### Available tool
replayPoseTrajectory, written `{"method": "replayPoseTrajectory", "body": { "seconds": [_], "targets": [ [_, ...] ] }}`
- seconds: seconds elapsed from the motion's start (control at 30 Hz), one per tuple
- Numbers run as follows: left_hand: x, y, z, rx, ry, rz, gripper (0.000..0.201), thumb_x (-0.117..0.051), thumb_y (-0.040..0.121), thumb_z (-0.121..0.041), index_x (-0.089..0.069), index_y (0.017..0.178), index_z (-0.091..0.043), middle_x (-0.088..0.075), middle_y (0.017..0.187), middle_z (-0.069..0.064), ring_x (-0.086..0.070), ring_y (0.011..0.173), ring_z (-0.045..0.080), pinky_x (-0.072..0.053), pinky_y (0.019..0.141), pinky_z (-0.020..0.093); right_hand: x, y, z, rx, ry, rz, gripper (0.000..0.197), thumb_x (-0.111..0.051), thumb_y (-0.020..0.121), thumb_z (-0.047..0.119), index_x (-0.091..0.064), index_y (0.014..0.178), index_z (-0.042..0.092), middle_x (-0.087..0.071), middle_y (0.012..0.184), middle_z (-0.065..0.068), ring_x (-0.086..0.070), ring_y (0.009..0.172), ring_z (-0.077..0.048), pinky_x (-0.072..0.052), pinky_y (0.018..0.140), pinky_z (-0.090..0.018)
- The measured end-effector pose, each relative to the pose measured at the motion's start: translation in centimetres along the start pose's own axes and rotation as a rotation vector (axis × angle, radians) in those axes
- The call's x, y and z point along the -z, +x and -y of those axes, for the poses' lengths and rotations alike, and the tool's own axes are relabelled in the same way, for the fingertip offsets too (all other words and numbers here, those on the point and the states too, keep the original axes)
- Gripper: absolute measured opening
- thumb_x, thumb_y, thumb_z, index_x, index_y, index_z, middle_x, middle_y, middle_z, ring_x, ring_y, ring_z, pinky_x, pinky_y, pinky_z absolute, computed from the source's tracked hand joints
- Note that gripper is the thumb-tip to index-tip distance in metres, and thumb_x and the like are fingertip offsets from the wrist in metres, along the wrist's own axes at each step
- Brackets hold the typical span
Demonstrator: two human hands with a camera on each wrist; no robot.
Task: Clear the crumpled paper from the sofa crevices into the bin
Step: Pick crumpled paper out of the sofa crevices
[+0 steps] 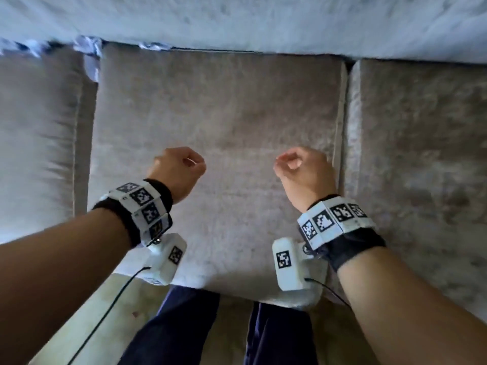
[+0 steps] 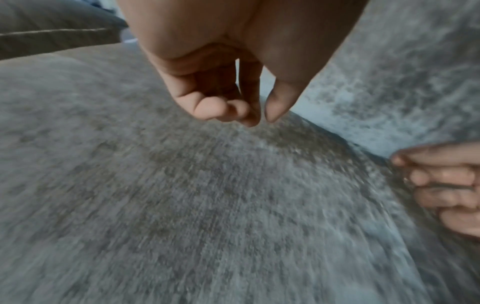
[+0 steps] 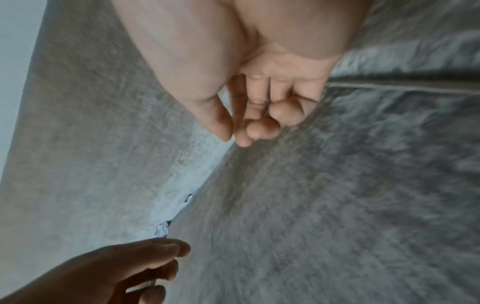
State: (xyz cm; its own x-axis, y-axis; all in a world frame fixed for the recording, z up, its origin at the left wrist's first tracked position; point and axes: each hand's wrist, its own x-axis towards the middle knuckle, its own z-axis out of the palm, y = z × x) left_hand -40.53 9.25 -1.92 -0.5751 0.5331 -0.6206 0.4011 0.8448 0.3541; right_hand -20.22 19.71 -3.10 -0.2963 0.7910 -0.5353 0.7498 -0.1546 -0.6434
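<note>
Head view: both hands empty above the middle cushion

Left hand (image 1: 179,171) and right hand (image 1: 303,172) hang over the middle seat cushion (image 1: 218,114), fingers loosely curled, thumb and fingertips near each other, holding nothing and touching no fabric. Crumpled paper (image 1: 89,52) sits wedged in the crevice at the cushion's far left corner, under the backrest (image 1: 263,19); another scrap (image 1: 152,46) shows just beside it along the back gap, well apart from both hands.
</note>
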Motion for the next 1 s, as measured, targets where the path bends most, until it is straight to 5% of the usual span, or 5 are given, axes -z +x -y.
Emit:
{"method": "replayPoseTrajectory", "body": {
  "seconds": [0.57, 0.7, 0.77, 0.87, 1.0],
  "targets": [
    [8.2, 9.2, 9.1, 0.044, -0.311, -0.083, 0.01, -0.068, 0.089, -0.031, -0.063, 0.081, -0.035, -0.067, 0.095, -0.01, -0.067, 0.091, 0.018, -0.054, 0.082, 0.031, -13.0, 6.6, 14.3, 0.136, -0.122, 0.104, 0.003, -0.067, 0.084, 0.019, -0.068, 0.082, 0.021, -0.067, 0.074, 0.01, -0.065, 0.072, -0.009, -0.057, 0.076, -0.033],
    [12.4, 13.6, 14.0, 0.062, -0.326, -0.083, 0.007, -0.065, 0.09, -0.036, -0.066, 0.096, -0.037, -0.066, 0.093, -0.012, -0.063, 0.075, 0.008, -0.046, 0.057, 0.022, -19.7, 8.5, 18.7, 0.107, -0.081, 0.062, 0.005, -0.067, 0.084, 0.017, -0.067, 0.084, 0.022, -0.064, 0.072, 0.014, -0.06, 0.066, 0.0, -0.051, 0.066, -0.02],
    [14.9, 15.6, 17.5, 0.075, -0.348, -0.11, 0.01, -0.067, 0.088, -0.038, -0.067, 0.098, -0.039, -0.065, 0.093, -0.014, -0.063, 0.081, 0.008, -0.043, 0.063, 0.02, -23.7, 9.3, 21.8, 0.11, -0.062, 0.077, 0.006, -0.068, 0.084, 0.017, -0.066, 0.085, 0.022, -0.062, 0.072, 0.016, -0.058, 0.065, 0.002, -0.049, 0.064, -0.017],
    [18.2, 18.4, 22.4, 0.109, -0.393, -0.124, 0.01, -0.071, 0.084, -0.033, -0.068, 0.094, -0.034, -0.067, 0.086, -0.016, -0.066, 0.086, 0.012, -0.045, 0.074, 0.022, -29.5, 11.1, 26.4, 0.109, -0.065, 0.11, 0.009, -0.069, 0.083, 0.018, -0.065, 0.089, 0.024, -0.059, 0.074, 0.017, -0.058, 0.071, -0.001, -0.054, 0.072, -0.025],
    [20.9, 20.9, 26.0, 0.104, -0.482, -0.126, 0.008, -0.071, 0.083, -0.028, -0.067, 0.085, -0.035, -0.067, 0.076, -0.017, -0.062, 0.07, 0.006, -0.045, 0.067, 0.021, -33.9, 14.1, 30.6, 0.025, -0.044, 0.047, 0.018, -0.07, 0.078, 0.025, -0.067, 0.096, 0.024, -0.068, 0.081, 0.009, -0.067, 0.075, -0.014, -0.057, 0.073, -0.033]
  ]
}}
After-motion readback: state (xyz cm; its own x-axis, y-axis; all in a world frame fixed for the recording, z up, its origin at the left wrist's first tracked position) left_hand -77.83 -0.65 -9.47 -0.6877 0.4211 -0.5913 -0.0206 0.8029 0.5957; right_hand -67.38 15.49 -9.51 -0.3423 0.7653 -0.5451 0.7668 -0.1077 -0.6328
